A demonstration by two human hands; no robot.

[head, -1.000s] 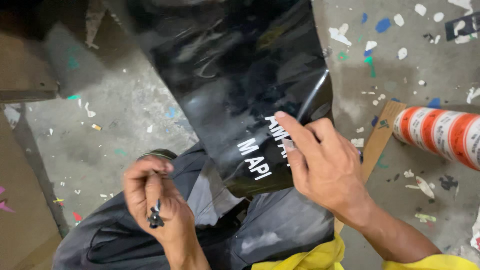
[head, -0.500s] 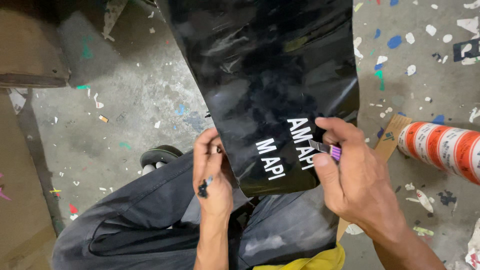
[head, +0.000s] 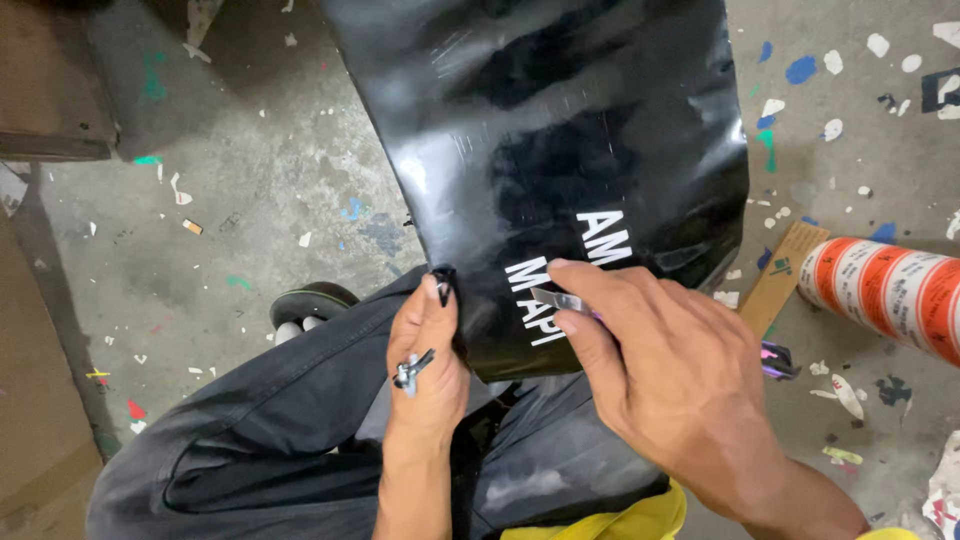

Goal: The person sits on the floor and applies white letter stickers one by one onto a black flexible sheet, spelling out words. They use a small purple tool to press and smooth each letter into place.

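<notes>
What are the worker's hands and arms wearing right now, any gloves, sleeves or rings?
No gloves: both hands are bare. The left hand has a dark metal ring and dark-painted nails. The right hand shows no ring, and both forearms are uncovered, with no sleeves in view.

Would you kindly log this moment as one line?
left hand: grips sheet edge | right hand: blade on black sheet | lap

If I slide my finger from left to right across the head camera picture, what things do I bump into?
Brown board → shoe → left hand → right hand holding a small blade → orange-and-white roll.
</notes>
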